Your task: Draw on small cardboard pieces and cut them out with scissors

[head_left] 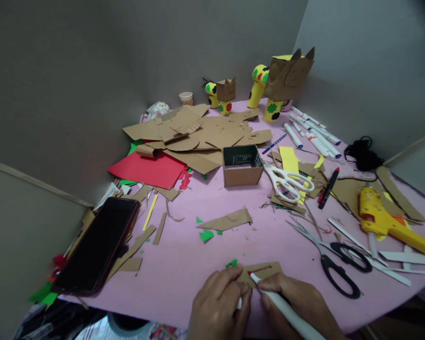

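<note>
My right hand (292,300) grips a white marker (281,307) whose red tip touches a small brown cardboard piece (274,269) at the table's front edge. A dark red line runs along the upper part of this piece. My left hand (221,302) has its fingers curled, and its fingertips rest on the cardboard's left end. Between those fingers shows a small white end (239,303), perhaps the marker's cap; the rest of it is hidden. Green paper scraps (231,263) lie just beyond my left fingertips.
Black-handled scissors (326,250) and a yellow glue gun (382,217) lie to the right. An open cardboard box (242,177) stands mid-table near white scissors (286,182). A phone (97,245) lies left. Behind are cardboard sheets (212,132), markers (315,127) and yellow spotted figures (258,87).
</note>
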{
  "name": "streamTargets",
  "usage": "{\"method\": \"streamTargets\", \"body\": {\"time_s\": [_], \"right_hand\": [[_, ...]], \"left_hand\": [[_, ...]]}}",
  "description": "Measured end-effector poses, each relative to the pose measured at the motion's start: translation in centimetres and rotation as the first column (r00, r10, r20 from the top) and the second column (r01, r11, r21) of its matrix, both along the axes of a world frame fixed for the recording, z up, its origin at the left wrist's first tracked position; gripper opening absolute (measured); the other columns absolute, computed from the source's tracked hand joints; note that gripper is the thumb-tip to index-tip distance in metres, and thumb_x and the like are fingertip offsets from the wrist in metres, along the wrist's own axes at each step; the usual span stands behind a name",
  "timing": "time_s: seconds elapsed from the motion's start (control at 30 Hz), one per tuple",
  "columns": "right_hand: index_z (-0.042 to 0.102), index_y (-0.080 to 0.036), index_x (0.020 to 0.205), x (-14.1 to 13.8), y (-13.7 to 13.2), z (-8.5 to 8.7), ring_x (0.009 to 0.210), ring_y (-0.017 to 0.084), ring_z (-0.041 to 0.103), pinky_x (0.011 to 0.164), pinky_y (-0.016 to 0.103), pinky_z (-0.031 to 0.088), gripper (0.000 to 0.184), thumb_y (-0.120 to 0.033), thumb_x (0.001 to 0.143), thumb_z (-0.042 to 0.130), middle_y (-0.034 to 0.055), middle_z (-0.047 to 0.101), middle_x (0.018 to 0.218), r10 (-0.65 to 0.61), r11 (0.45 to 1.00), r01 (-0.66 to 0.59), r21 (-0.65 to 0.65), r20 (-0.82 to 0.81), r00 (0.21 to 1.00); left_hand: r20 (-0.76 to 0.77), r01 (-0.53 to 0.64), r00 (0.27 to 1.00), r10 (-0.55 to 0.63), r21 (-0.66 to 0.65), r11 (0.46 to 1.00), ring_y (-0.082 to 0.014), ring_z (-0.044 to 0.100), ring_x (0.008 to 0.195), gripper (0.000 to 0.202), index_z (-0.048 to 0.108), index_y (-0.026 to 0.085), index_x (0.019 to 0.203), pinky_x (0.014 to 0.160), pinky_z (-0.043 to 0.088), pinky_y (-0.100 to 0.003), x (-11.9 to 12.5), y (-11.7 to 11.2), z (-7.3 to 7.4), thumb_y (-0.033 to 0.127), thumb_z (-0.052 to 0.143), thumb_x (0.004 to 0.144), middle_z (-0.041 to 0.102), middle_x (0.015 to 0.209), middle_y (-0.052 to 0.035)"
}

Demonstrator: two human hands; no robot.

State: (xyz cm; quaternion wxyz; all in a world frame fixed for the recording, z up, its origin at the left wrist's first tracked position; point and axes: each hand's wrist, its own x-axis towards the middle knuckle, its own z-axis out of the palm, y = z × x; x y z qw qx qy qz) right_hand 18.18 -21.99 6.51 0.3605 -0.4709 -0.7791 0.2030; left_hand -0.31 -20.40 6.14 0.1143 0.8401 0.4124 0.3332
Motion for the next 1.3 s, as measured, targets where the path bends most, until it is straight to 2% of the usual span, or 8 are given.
{"method": "streamTargets", "body": {"time_s": [0.13, 0.3, 0.5, 0.73, 1.03, 1.17, 1.3], "right_hand": [[0.049, -0.023, 0.095, -0.1, 0.3, 0.0, 0.06, 0.013, 0.072, 0.057, 0.019, 0.056, 0.019, -0.011, 0.081, 0.046, -0.0016, 0.074, 0.072, 0.039, 0.999, -0.04, 0.019, 0.037, 0.999], [0.051, -0.022, 0.088, -0.4, 0.4, -0.1, 0.056, 0.013, 0.071, 0.055, 0.019, 0.055, 0.014, -0.011, 0.082, 0.045, -0.0025, 0.072, 0.068, 0.038, 0.999, -0.038, 0.0, 0.064, 0.997], [0.052, -0.021, 0.092, 0.0, 0.1, -0.4, 0.058, 0.014, 0.071, 0.055, 0.02, 0.055, 0.016, -0.01, 0.082, 0.045, 0.0, 0.073, 0.07, 0.036, 0.999, -0.037, 0.019, 0.031, 0.999], [0.054, -0.022, 0.085, -0.4, -0.3, -0.4, 0.052, 0.014, 0.069, 0.05, 0.021, 0.054, 0.015, -0.013, 0.082, 0.043, -0.0007, 0.071, 0.063, -0.099, 0.995, 0.099, -0.006, -0.022, 0.995], [0.054, -0.022, 0.089, 0.5, -0.2, 0.0, 0.051, 0.013, 0.069, 0.05, 0.019, 0.055, 0.015, -0.011, 0.081, 0.046, -0.0013, 0.071, 0.062, -0.082, 0.996, 0.082, -0.021, -0.018, 0.996], [0.055, -0.024, 0.088, 0.9, -0.9, 0.3, 0.045, 0.014, 0.066, 0.045, 0.02, 0.052, 0.011, -0.017, 0.083, 0.048, -0.0024, 0.068, 0.059, -0.202, 0.979, 0.199, -0.039, -0.101, 0.974], [0.058, -0.024, 0.085, 1.5, -1.9, 0.4, 0.05, 0.017, 0.067, 0.046, 0.024, 0.049, 0.009, -0.024, 0.085, 0.048, -0.0002, 0.069, 0.061, -0.393, 0.918, 0.379, -0.119, -0.126, 0.911]], "left_hand": [[-0.004, 0.021, 1.0, -0.021, -0.015, 1.0, -0.0187, 0.068, 0.086, 0.009, 0.063, 0.018, 0.084, 0.072, 0.058, -0.028, 0.0, 0.1, -0.1, 0.011, 0.059, 0.08, 0.071, 0.097, -0.0091], [0.0, 0.012, 1.0, -0.012, -0.009, 1.0, -0.0179, 0.068, 0.085, 0.009, 0.063, 0.018, 0.084, 0.071, 0.058, -0.027, 0.1, 0.3, 0.0, 0.011, 0.059, 0.08, 0.071, 0.096, -0.0076], [-0.006, 0.007, 1.0, -0.007, -0.011, 1.0, -0.0178, 0.068, 0.083, 0.008, 0.064, 0.018, 0.083, 0.07, 0.059, -0.027, 0.0, 0.2, 0.1, 0.012, 0.06, 0.079, 0.072, 0.095, -0.0079], [-0.007, -0.004, 1.0, 0.004, -0.003, 1.0, -0.0184, 0.069, 0.082, 0.009, 0.063, 0.018, 0.082, 0.07, 0.059, -0.028, 0.1, 0.2, 0.3, 0.012, 0.059, 0.079, 0.071, 0.094, -0.0085], [-0.014, 0.007, 1.0, -0.007, -0.004, 1.0, -0.0184, 0.069, 0.082, 0.008, 0.063, 0.018, 0.082, 0.07, 0.059, -0.028, 0.0, 0.1, 0.3, 0.011, 0.06, 0.079, 0.072, 0.094, -0.0087], [-0.016, 0.0, 1.0, 0.0, -0.004, 1.0, -0.0186, 0.069, 0.083, 0.008, 0.063, 0.018, 0.082, 0.071, 0.059, -0.028, 0.1, 0.1, 0.3, 0.012, 0.06, 0.079, 0.072, 0.094, -0.0091], [-0.013, 0.002, 1.0, -0.002, -0.01, 1.0, -0.0186, 0.068, 0.084, 0.008, 0.063, 0.018, 0.082, 0.071, 0.059, -0.028, 0.1, 0.1, 0.3, 0.011, 0.06, 0.079, 0.071, 0.094, -0.0094]]}}
